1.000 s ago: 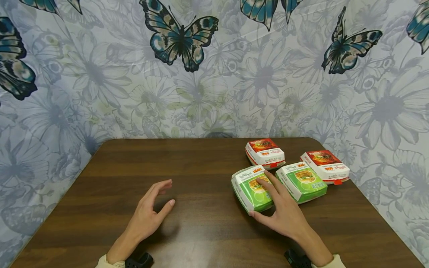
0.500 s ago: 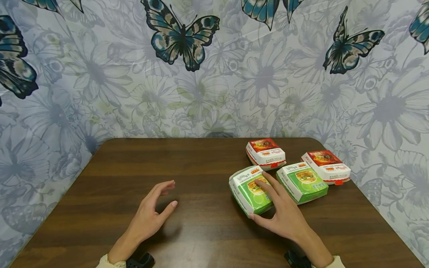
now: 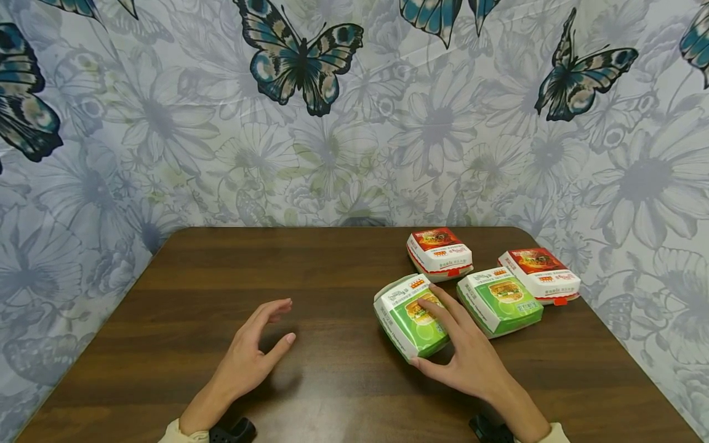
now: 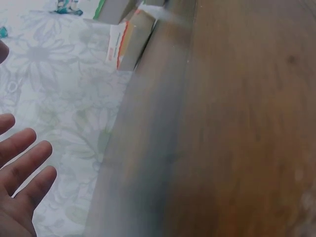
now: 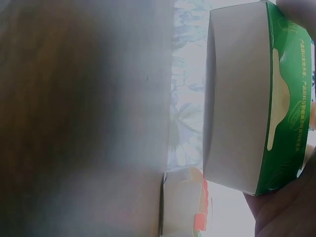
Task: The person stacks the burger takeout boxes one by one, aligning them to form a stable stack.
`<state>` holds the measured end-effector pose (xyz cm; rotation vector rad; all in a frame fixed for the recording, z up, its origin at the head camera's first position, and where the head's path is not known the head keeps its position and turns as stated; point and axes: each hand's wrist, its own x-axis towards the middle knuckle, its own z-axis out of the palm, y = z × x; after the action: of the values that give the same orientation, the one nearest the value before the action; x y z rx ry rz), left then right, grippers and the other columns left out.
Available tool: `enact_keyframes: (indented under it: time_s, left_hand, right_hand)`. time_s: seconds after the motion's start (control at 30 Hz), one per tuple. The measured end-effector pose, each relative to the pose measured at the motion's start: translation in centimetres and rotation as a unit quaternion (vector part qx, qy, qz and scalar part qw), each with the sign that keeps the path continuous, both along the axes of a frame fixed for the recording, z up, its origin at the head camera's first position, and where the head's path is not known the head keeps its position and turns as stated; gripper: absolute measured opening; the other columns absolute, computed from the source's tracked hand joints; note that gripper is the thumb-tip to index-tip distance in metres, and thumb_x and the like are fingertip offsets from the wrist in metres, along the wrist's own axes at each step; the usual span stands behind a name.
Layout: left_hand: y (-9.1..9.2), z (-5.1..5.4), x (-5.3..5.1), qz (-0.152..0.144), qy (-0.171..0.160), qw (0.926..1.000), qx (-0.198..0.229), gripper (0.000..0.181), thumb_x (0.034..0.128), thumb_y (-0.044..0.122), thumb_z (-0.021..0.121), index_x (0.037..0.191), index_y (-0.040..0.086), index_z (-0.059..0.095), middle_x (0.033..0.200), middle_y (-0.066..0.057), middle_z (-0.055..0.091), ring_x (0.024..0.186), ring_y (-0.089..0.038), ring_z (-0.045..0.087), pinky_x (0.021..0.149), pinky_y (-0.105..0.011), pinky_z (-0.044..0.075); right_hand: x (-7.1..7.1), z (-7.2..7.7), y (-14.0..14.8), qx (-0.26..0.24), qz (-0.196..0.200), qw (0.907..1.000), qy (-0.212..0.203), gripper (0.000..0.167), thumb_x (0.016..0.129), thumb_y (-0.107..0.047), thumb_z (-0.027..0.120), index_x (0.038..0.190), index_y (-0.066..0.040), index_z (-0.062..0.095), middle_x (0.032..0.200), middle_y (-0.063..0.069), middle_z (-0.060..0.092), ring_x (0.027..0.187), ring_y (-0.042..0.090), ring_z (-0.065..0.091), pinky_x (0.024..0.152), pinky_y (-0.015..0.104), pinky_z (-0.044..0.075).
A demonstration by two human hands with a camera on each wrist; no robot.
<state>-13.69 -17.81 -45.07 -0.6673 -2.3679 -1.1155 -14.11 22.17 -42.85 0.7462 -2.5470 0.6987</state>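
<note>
My right hand (image 3: 471,357) grips a green-and-white burger box (image 3: 407,314), thumb at its near edge and fingers over the top. In the right wrist view, wall cloth shows between the tabletop and this burger box (image 5: 237,98), which looks lifted off the table. Beside it on the right sits a second green burger box (image 3: 501,301). Behind them are two red-and-white burger boxes, one at the back (image 3: 439,253) and one farther right (image 3: 539,274). My left hand (image 3: 252,351) hovers over the table's left half with relaxed fingers, holding nothing.
The brown wooden table (image 3: 221,271) has rounded far corners. Directly behind it hangs a floral cloth (image 3: 437,141) printed with butterflies. A black wrist device (image 3: 232,431) sits under the left wrist and another (image 3: 490,429) under the right.
My right hand has shifted the held burger box slightly left and toward me, widening the gap to the second green box. My left hand has barely moved.
</note>
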Motion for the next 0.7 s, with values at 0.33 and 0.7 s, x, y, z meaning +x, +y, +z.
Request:
enact_keyframes:
  time_s: [0.33,0.7]
  left_hand:
    - [0.16,0.29,0.06,-0.011,0.001,0.9999,0.008,0.065,0.0916,0.007,0.077,0.149,0.022,0.050,0.139,0.003,0.060,0.123,-0.021,0.059,0.102,-0.026,0.047]
    - [0.45,0.24,0.23,-0.021,-0.011,0.9997,0.001,0.064,0.0926,0.009,0.077,0.149,0.021,0.049,0.139,-0.002,0.061,0.124,-0.020,0.059,0.101,-0.035,0.049]
  right_hand:
    - [0.20,0.33,-0.18,0.004,0.017,0.9998,-0.008,0.102,0.070,-0.050,0.093,0.156,-0.031,0.042,0.168,0.001,0.029,0.145,0.027,0.043,0.101,0.054,0.050]
    - [0.50,0.34,-0.50,0.008,0.033,0.9994,-0.009,0.103,0.071,-0.051,0.093,0.157,-0.031,0.041,0.168,0.000,0.029,0.145,0.022,0.042,0.100,0.050,0.051]
